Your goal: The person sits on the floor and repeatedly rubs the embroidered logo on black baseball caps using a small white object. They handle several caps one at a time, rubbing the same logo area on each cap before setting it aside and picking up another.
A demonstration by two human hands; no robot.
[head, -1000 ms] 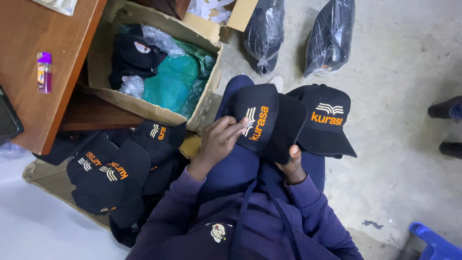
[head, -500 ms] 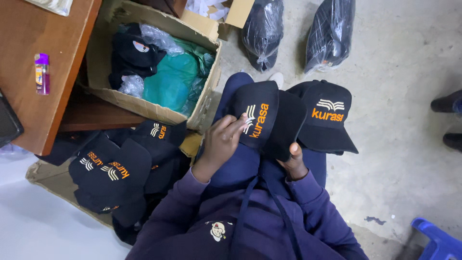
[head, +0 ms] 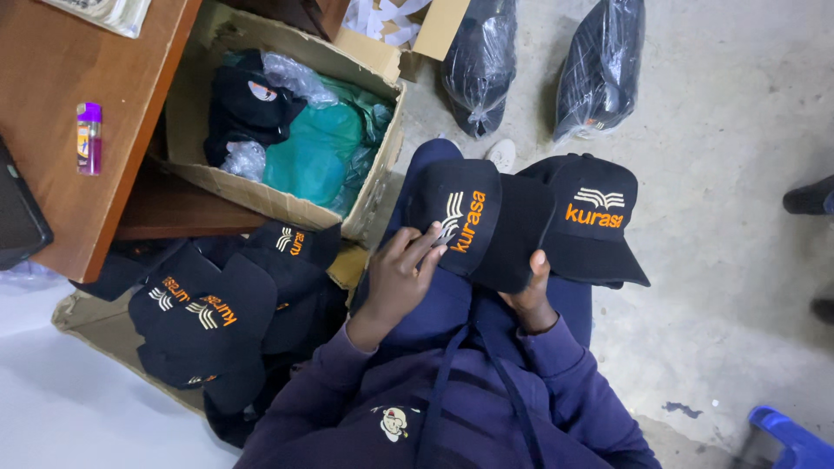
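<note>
I sit with a black cap (head: 473, 221) bearing orange and white embroidery on my lap. My left hand (head: 401, 276) rests its fingers on the cap's front panel near the embroidery. My right hand (head: 528, 295) grips the cap's brim from beneath, thumb on top. A second black cap (head: 595, 221) of the same kind lies on my right knee, touching the first one. A pile of several similar black caps (head: 221, 308) lies on flattened cardboard to my left.
An open cardboard box (head: 365, 213) with black caps and teal plastic bags stands ahead on the left. A wooden desk (head: 52, 78) carries a purple lighter (head: 89, 137). Two bagged bundles (head: 482, 61) lie on the concrete floor. Another person's shoe (head: 808, 198) and a blue stool (head: 795, 439) are at right.
My left-hand fingers have shifted slightly over the cap's front. The cap and my right hand stay in about the same place.
</note>
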